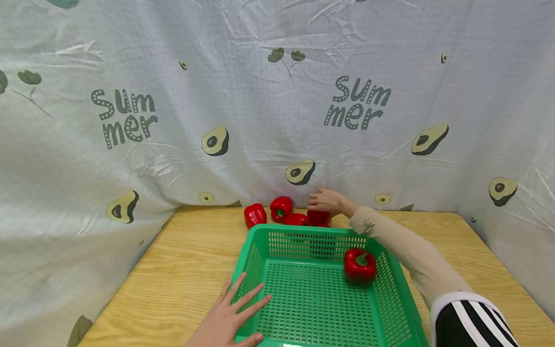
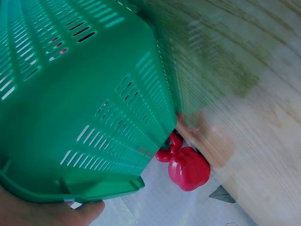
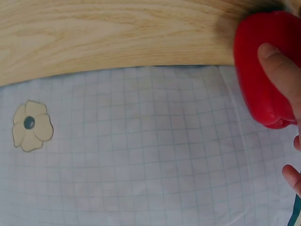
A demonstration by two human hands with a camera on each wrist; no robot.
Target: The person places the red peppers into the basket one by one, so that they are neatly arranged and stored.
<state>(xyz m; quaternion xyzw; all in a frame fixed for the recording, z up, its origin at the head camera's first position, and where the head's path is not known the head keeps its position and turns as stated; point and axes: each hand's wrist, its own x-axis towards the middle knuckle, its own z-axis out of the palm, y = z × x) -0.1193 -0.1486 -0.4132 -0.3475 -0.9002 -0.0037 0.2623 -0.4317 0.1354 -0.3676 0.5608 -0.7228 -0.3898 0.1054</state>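
Observation:
A green basket [image 1: 312, 230] holds one red bell pepper [image 1: 360, 266] at its right side. Spread fingers of my left hand [image 1: 225, 315] rest over the basket's left rim; in the left wrist view a digit of that hand [image 2: 51, 214] lies along the rim [image 2: 89, 194]. Beyond the far rim, my right hand [image 1: 327, 201] is on a red pepper [image 1: 318, 218]. The right wrist view shows the thumb of this hand [image 3: 284, 77] against the side of the pepper [image 3: 256, 70], with other fingertips partly in frame at the right edge.
Several more red peppers [image 1: 255, 215] stand behind the basket, close to the table's back edge. A pale printed cloth [image 1: 260, 96] hangs behind and beside the wooden table [image 1: 173, 284].

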